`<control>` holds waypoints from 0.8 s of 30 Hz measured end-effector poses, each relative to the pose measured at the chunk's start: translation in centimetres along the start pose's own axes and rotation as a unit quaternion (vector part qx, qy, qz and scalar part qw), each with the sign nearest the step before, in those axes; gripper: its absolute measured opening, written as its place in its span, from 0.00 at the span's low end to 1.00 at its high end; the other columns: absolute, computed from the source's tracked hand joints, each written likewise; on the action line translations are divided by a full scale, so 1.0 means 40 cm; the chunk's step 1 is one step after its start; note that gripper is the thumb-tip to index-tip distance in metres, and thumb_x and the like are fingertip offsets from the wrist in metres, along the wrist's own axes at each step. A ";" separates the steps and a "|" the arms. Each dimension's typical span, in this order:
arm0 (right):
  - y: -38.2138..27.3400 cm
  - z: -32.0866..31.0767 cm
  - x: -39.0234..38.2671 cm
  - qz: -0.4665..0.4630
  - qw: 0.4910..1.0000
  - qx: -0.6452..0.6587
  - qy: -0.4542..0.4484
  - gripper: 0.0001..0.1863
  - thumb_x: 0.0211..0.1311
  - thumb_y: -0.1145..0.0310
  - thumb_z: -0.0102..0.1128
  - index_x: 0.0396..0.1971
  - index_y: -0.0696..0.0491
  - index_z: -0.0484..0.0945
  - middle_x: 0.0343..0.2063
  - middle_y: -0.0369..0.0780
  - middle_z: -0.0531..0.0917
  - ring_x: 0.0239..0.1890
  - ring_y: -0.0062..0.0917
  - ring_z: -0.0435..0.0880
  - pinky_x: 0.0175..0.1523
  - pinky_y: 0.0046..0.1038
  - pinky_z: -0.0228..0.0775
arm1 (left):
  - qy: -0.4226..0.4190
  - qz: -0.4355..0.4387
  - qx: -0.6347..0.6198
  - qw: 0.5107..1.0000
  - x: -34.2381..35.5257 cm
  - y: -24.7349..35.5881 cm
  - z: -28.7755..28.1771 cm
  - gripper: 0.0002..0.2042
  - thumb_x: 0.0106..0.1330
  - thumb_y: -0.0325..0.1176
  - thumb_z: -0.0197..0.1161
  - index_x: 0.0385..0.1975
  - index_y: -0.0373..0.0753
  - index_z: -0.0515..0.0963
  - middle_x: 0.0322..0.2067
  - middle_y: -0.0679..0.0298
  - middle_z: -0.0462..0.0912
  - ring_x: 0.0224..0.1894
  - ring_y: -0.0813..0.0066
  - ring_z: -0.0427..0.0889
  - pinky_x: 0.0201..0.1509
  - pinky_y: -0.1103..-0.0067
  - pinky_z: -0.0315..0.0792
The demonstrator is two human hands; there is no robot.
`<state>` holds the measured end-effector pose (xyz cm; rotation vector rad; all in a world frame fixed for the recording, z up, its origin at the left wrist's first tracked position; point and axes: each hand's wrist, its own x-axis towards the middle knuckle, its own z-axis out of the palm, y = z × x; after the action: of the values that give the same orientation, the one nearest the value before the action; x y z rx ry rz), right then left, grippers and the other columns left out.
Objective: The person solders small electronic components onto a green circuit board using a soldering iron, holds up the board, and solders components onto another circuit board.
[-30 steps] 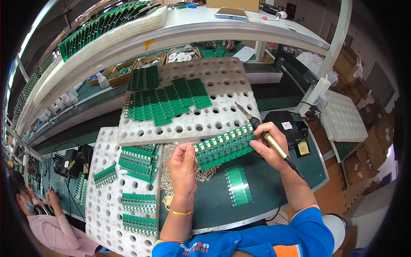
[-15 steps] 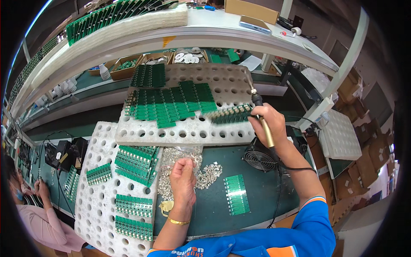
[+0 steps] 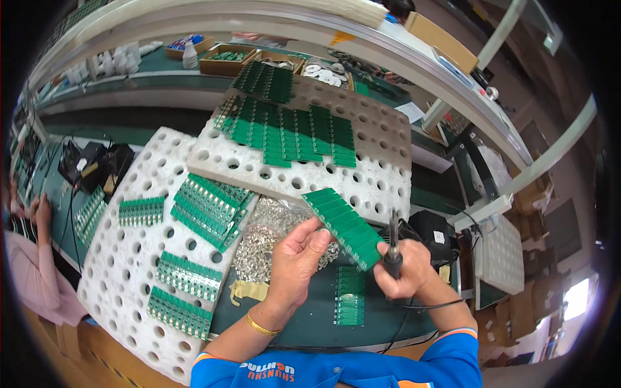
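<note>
The green circuit board (image 3: 344, 226) is held up over the surface (image 3: 291, 326), tilted between the two hands, its flatter face showing. The right hand (image 3: 409, 268) has its grip clamped round the soldering iron (image 3: 392, 255), with its fingers also at the board's right end. The left hand (image 3: 294, 265) has thumb and fingertips close together at the near left edge (whether they pinch it or merely touch, I cannot tell). Small metal parts (image 3: 255, 252) lie just beside that hand. The board should be light and stiff, fairly smooth, and liable to crack if bent. It is best taken by its outer edges or ends, with the iron's tip kept clear of skin.
</note>
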<state>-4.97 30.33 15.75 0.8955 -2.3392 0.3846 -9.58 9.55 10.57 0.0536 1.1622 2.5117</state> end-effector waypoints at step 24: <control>-0.049 0.023 -0.099 -0.033 0.999 0.012 0.014 0.18 0.33 0.70 0.70 0.31 0.54 0.83 0.20 0.34 0.74 0.15 0.22 0.66 0.20 0.23 0.58 | -0.085 -0.001 0.015 0.996 -0.047 -0.019 -0.030 0.17 0.72 0.24 0.57 0.59 0.29 0.71 0.48 0.61 0.82 0.48 0.82 0.79 0.54 0.82 0.73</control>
<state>-1.67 30.47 12.64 0.9703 -2.2767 0.3953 -7.83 8.46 9.42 0.2682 1.1294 2.4333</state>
